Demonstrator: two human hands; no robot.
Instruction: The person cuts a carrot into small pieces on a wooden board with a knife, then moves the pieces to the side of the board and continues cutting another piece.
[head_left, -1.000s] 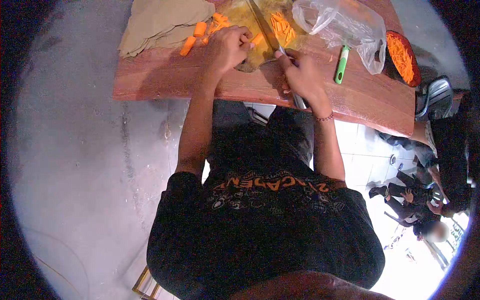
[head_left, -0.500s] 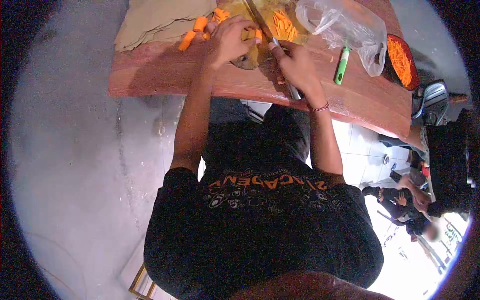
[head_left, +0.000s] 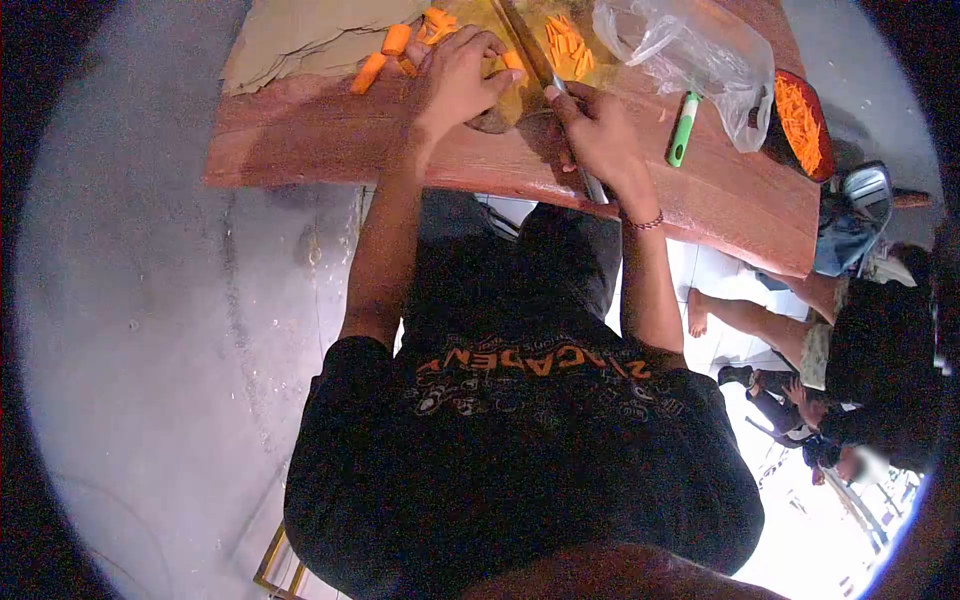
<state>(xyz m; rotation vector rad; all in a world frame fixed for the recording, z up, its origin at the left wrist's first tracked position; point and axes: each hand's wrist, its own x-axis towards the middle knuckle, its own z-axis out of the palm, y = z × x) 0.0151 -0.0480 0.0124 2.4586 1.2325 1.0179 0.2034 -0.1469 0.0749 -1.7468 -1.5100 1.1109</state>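
Note:
My left hand (head_left: 458, 80) presses down on a carrot piece (head_left: 513, 62) on the yellowish cutting board (head_left: 478, 25) at the far edge of the reddish wooden table (head_left: 330, 145). My right hand (head_left: 600, 135) grips a large knife (head_left: 535, 55), blade pointing away across the board, right beside the left fingers. Cut carrot sticks (head_left: 566, 42) lie on the board to the right of the blade. Carrot chunks (head_left: 385, 55) lie to the left of my left hand.
A clear plastic bag (head_left: 690, 55) and a green-handled peeler (head_left: 682, 128) lie right of the board. A dark bowl of carrot strips (head_left: 800, 120) sits at the table's right end. A tan cloth (head_left: 300, 40) covers the left corner. People sit low at the right (head_left: 850, 370).
The view has shifted slightly, with both hands staying at the board. The knife and left hand keep working the carrot piece. A bare leg has come into view at the right.

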